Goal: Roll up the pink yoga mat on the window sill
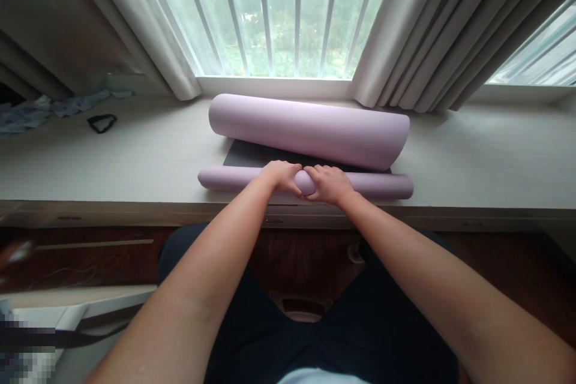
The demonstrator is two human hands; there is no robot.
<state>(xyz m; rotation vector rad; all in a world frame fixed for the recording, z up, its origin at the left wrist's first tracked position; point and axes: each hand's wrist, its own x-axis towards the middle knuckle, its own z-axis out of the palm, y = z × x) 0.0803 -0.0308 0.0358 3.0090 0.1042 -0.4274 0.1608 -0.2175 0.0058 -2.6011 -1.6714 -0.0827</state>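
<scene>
A pink exercise mat (310, 129) with a dark grey underside lies on the white window ledge. Its far part is a wide, loose curl, while the near end forms a thin, tight roll (229, 178) along the ledge's front edge. Between the two, a strip of the dark side (252, 153) shows. My left hand (283, 176) and my right hand (330, 183) meet at the middle of the thin roll, fingers and thumbs curved round it. A rounded patch of pink shows between them. The undersides of my fingers are hidden.
Window bars (297, 18) stand behind the mat, with grey curtains (400, 42) at the sides. At the left of the ledge (153, 162) lie a black loop (102, 123) and crumpled cloth (67, 105). A white chair-like frame (67, 318) stands at lower left.
</scene>
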